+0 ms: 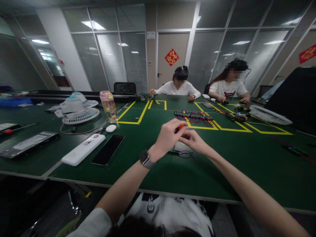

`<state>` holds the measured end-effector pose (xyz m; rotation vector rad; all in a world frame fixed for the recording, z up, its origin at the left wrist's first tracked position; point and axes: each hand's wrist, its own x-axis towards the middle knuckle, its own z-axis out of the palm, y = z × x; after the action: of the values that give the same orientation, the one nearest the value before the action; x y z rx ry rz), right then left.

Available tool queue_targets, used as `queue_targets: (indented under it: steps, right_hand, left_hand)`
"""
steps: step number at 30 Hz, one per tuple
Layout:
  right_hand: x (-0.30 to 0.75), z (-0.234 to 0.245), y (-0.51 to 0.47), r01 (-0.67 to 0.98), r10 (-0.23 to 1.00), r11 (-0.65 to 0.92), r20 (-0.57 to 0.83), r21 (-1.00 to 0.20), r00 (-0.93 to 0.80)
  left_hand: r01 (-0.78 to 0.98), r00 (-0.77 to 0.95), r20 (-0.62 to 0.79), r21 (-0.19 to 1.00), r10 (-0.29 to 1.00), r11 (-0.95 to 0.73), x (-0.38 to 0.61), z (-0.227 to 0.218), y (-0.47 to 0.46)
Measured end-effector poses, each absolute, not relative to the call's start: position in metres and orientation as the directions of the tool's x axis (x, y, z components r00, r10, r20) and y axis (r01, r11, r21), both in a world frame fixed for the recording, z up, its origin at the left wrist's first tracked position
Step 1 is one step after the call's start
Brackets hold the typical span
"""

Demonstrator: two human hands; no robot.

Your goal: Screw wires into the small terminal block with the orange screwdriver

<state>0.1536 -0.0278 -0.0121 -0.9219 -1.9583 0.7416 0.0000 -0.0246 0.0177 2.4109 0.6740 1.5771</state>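
My left hand, with a watch on the wrist, is closed around a small orange-and-black object. Only part of that object shows between the fingers, so its kind is unclear. My right hand meets it from the other side, fingertips pinched together; what they hold, if anything, is hidden. Below both hands a small green circuit board with red and blue wires lies on the green table. Just beyond, several similar wired boards lie in a row.
To my left lie a black phone, a white power bank and a white earbud case. A pink-lidded bottle and white fans stand behind them. Yellow tape marks the table. Two people sit across.
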Motion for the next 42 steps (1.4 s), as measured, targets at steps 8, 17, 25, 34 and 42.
queue_targets:
  steps: [8,17,25,34,42]
  right_hand:
    - [0.162,-0.049,-0.031,0.621,0.864,0.501,0.308,-0.603,-0.398]
    - [0.161,-0.061,-0.031,0.627,0.875,0.473,0.247,-0.62,-0.416]
    - [0.163,-0.066,-0.029,0.629,0.875,0.476,0.259,-0.614,-0.41]
    - [0.159,-0.066,-0.032,0.629,0.852,0.521,0.392,-0.577,-0.346]
    - [0.16,-0.069,-0.029,0.592,0.888,0.454,0.289,-0.666,-0.357]
  left_hand:
    - [0.273,0.414,0.779,0.387,0.471,-0.881,-0.007,0.023,-0.029]
    - [0.162,0.439,0.69,0.569,0.575,-0.806,-0.013,0.027,-0.019]
    - [0.239,0.417,0.751,0.454,0.513,-0.858,-0.006,0.024,-0.025]
    - [0.513,0.551,0.735,0.076,0.396,-0.855,0.018,0.019,-0.044]
    - [0.27,0.488,0.722,0.409,0.49,-0.872,0.01,0.025,-0.036]
